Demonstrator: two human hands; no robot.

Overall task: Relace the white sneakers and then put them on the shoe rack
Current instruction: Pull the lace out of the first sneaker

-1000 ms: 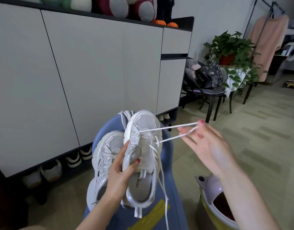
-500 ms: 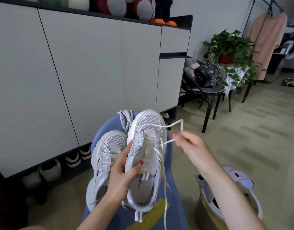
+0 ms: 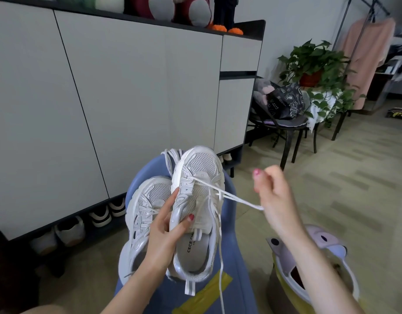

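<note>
Two white sneakers lie on a blue stool in front of me. My left hand grips the right-hand sneaker by its side, thumb on the tongue, and tilts it up. The other sneaker sits to its left, partly behind my hand. My right hand holds the white lace pulled taut to the right from the front eyelets. A second lace end hangs down past the heel.
A tall grey cabinet stands to the left, with an open shoe shelf at its foot holding several pairs. A small lidded bin is at my lower right. A chair with bags and a plant stand further back.
My right hand first drew in toward the sneaker, then moved out right and lower, drawing the lace taut again. My left hand kept its grip on the shoe.
</note>
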